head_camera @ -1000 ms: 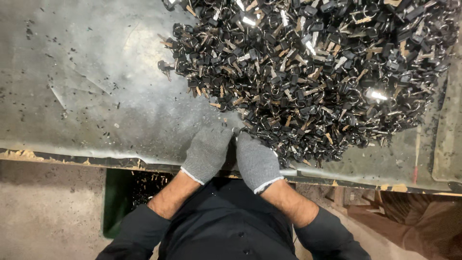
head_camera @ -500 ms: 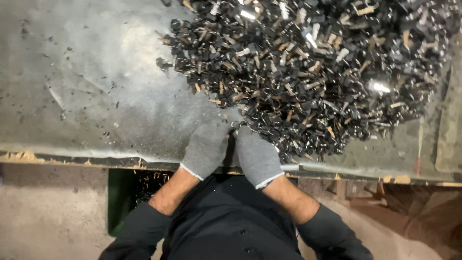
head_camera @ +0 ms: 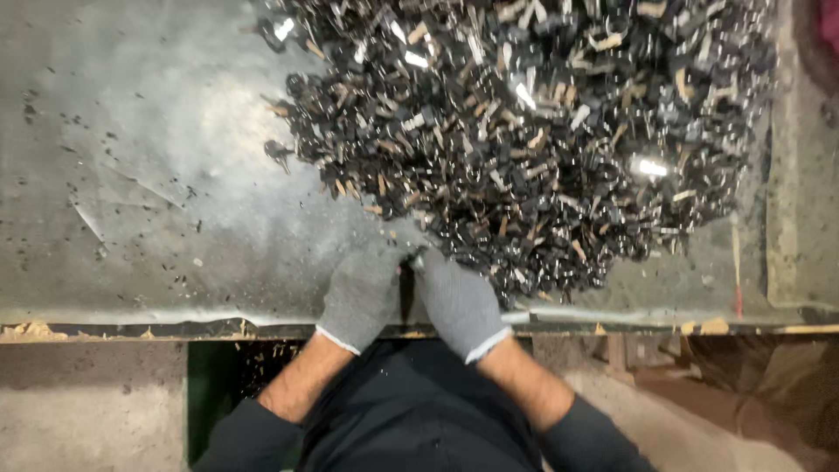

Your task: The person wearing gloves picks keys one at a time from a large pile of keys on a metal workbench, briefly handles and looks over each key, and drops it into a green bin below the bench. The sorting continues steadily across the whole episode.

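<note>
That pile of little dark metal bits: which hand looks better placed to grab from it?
Probably the right hand: its gloved fingertips touch the near edge of the pile of small dark parts, which spreads to that side. The left hand lies beside it over mostly bare metal tabletop.

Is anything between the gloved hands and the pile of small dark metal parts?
Nothing visible. The left hand and right hand rest together at the near edge of the pile, fingertips touching it, on the grey table.
</note>
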The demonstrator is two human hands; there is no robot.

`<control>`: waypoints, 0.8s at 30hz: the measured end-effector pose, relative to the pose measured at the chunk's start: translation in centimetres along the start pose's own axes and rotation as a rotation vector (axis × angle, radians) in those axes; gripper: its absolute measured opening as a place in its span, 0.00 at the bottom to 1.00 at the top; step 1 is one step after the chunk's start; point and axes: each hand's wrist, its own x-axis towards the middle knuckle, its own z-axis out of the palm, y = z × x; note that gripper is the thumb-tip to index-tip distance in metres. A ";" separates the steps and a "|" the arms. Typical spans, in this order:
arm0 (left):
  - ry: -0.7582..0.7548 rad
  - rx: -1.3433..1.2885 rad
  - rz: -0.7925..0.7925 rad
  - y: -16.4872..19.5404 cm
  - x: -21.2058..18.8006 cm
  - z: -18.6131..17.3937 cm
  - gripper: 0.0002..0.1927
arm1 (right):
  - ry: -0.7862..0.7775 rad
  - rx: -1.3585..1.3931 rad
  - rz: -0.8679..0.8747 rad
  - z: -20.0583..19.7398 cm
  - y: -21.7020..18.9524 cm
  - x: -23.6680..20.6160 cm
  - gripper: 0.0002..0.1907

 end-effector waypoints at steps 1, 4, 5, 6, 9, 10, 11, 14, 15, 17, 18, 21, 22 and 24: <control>-0.036 0.012 -0.056 0.2 0.1 0.1 0.14 | 0.037 -0.038 0.005 -0.1 0.0 0.1 0.10; 0.214 0.001 0.084 0.5 0.3 0.0 0.17 | 0.085 -0.065 -0.057 -0.3 -0.2 0.3 0.10; 0.151 -0.012 0.040 0.5 0.4 -0.2 0.16 | 0.107 -0.066 -0.091 -0.5 -0.3 0.4 0.10; 0.085 -0.028 -0.002 0.5 0.4 -0.4 0.15 | 0.072 -0.022 -0.072 -0.6 -0.3 0.5 0.10; 0.038 -0.101 -0.122 0.6 0.5 -1.2 0.16 | 0.020 0.045 -0.059 -1.0 0.0 0.3 0.10; 0.052 -0.133 -0.167 0.8 0.5 -1.4 0.18 | 0.033 0.017 -0.099 -1.0 0.1 -0.1 0.09; 0.083 -0.142 -0.124 1.0 0.5 -1.6 0.18 | 0.037 -0.013 -0.141 -0.9 0.2 -0.4 0.07; 0.168 -0.148 -0.027 1.9 0.3 -2.0 0.19 | 0.067 -0.039 -0.088 0.0 0.0 -1.3 0.06; 0.202 -0.132 0.008 2.1 0.2 -2.0 0.20 | 0.072 -0.044 -0.084 0.3 -0.1 -1.4 0.07; 0.225 -0.114 0.039 2.3 0.3 -2.0 0.20 | 0.097 -0.062 -0.079 0.6 -0.1 -0.8 0.08; 0.210 -0.115 0.022 2.3 0.3 -2.1 0.20 | 0.073 -0.085 -0.215 0.6 0.2 -0.4 0.06; 0.206 -0.105 -0.052 2.2 0.2 -2.0 0.20 | -0.003 -0.005 -0.348 0.0 1.2 1.2 0.09; 0.202 -0.098 -0.081 2.2 0.1 -1.9 0.21 | -0.050 0.129 -0.200 -0.1 1.4 1.3 0.12; 0.173 0.052 -0.054 2.3 -0.2 -1.9 0.19 | -0.022 0.199 -0.096 -0.3 1.7 1.0 0.14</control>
